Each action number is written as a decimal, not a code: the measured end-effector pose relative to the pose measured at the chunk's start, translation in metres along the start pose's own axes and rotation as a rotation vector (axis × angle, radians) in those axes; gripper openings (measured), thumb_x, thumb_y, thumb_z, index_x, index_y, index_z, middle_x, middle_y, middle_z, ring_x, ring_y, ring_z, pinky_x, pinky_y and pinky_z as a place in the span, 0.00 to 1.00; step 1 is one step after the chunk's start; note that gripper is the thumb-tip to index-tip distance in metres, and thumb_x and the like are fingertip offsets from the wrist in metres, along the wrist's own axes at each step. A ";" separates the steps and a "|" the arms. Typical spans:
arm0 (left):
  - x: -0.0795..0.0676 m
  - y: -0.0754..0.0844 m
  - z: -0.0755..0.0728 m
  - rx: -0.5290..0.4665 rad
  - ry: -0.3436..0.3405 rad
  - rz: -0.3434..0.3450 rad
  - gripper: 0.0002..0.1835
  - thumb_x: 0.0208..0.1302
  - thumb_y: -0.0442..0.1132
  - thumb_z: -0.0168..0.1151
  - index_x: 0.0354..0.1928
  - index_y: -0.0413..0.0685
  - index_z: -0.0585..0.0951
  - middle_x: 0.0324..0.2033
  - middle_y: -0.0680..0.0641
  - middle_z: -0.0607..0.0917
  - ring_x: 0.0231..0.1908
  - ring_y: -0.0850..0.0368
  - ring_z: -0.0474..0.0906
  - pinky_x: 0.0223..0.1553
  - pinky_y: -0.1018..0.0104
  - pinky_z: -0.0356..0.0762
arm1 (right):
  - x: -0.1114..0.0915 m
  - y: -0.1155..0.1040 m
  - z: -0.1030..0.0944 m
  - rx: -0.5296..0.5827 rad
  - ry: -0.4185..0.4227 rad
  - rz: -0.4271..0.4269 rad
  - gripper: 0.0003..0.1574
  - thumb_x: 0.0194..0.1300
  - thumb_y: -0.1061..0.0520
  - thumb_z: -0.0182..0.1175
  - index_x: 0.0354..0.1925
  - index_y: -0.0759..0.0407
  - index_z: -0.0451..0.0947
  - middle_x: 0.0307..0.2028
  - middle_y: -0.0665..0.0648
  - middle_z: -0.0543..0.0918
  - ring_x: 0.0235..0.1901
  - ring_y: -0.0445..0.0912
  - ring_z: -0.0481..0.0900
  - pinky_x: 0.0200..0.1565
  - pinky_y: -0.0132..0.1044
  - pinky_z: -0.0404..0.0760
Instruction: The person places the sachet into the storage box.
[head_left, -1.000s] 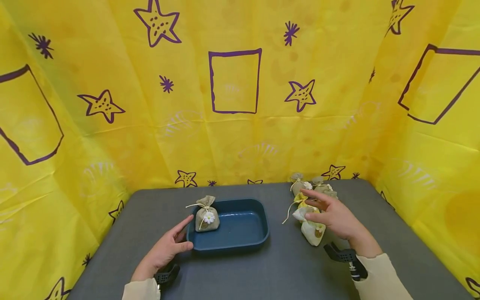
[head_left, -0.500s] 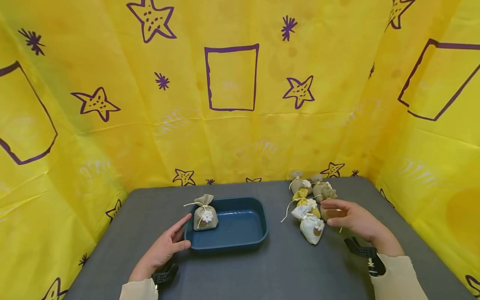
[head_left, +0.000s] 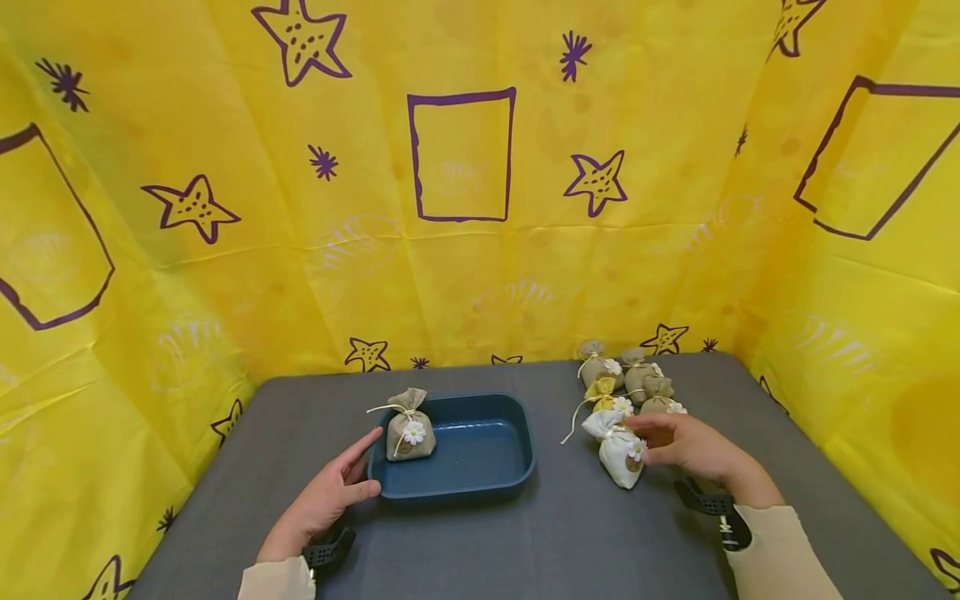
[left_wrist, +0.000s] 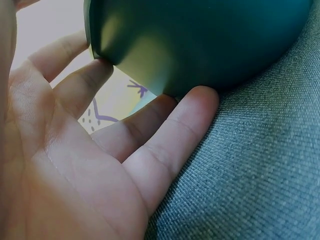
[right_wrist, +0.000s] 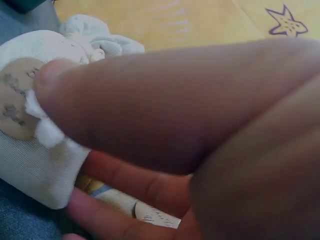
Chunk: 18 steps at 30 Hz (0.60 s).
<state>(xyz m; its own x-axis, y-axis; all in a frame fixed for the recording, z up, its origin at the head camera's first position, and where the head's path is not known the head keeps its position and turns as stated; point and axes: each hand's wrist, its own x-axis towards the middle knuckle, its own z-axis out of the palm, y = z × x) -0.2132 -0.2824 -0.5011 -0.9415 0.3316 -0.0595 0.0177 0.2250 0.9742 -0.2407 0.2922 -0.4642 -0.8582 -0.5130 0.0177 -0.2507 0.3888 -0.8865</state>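
My left hand [head_left: 330, 497] rests against the left end of a dark blue rectangular tray [head_left: 480, 493], its fingers extended. In the left wrist view, the fingertips touch the tray's outer wall [left_wrist: 210, 45]. A beige drawstring sachet [head_left: 409, 437] with a white flower sits upright in the tray's left end. At the right, my right hand [head_left: 697, 454] pinches the side of a white sachet [head_left: 617, 467]. In the right wrist view, the thumb [right_wrist: 125, 100] lies over its flower and round tag [right_wrist: 17, 100], with fingers [right_wrist: 105, 215] behind the cloth.
Behind the white sachet lie a yellow sachet [head_left: 602, 392] and several beige sachets [head_left: 602, 371], bunched at the table's back right. The grey table [head_left: 480, 550] meets yellow patterned cloth [head_left: 465, 300] at the back and sides.
My right hand drew back rightward from over the sachets, then came left onto the white sachet. My left hand and the tray stay in place; the head view shifted slightly.
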 end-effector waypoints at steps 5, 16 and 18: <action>0.000 -0.002 0.001 0.015 0.015 -0.001 0.42 0.68 0.38 0.66 0.79 0.52 0.55 0.77 0.38 0.47 0.73 0.39 0.47 0.66 0.51 0.55 | 0.000 -0.001 0.001 -0.036 -0.037 0.025 0.36 0.61 0.62 0.70 0.65 0.70 0.69 0.57 0.73 0.76 0.54 0.64 0.76 0.45 0.34 0.80; 0.000 -0.001 0.001 0.004 0.011 0.003 0.41 0.69 0.38 0.65 0.79 0.53 0.55 0.77 0.38 0.48 0.73 0.40 0.49 0.64 0.58 0.63 | 0.000 0.003 0.002 -0.018 -0.125 -0.047 0.25 0.61 0.64 0.69 0.54 0.64 0.71 0.55 0.69 0.73 0.36 0.55 0.80 0.39 0.39 0.82; 0.000 -0.002 0.001 0.006 0.014 -0.004 0.41 0.69 0.38 0.65 0.79 0.53 0.55 0.77 0.38 0.48 0.73 0.40 0.49 0.65 0.55 0.62 | 0.000 0.003 0.002 -0.051 -0.128 -0.060 0.28 0.62 0.63 0.69 0.58 0.65 0.73 0.56 0.69 0.74 0.41 0.57 0.80 0.42 0.38 0.81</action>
<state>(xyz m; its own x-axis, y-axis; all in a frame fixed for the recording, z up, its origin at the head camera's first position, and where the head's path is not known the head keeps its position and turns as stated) -0.2128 -0.2816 -0.5029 -0.9461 0.3181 -0.0607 0.0157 0.2323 0.9725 -0.2400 0.2917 -0.4681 -0.7776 -0.6288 0.0074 -0.3245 0.3912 -0.8612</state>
